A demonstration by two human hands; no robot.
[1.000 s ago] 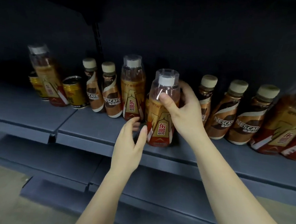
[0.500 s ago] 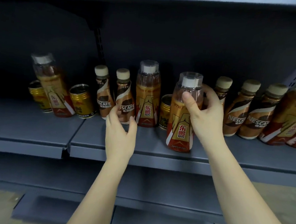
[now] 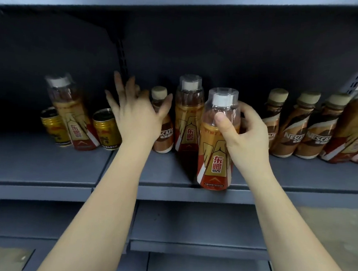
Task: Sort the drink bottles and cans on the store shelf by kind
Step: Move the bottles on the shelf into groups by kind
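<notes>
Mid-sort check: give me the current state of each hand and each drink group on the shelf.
Right hand: grips front energy bottle, upright at shelf edge.
Left hand: fingers spread, reaching over left coffee bottles.
Second energy bottle: upright, untouched.
Left energy bottle: tilted between two gold cans.
Right coffee bottles: standing together.

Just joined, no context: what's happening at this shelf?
A person is sorting drinks on a grey shelf. The right hand holds an energy drink bottle by its upper part at the shelf's front edge. The left hand, fingers spread, reaches among the two left Nescafe bottles. Cans, energy drinks and Nescafe bottles stand mixed.
</notes>
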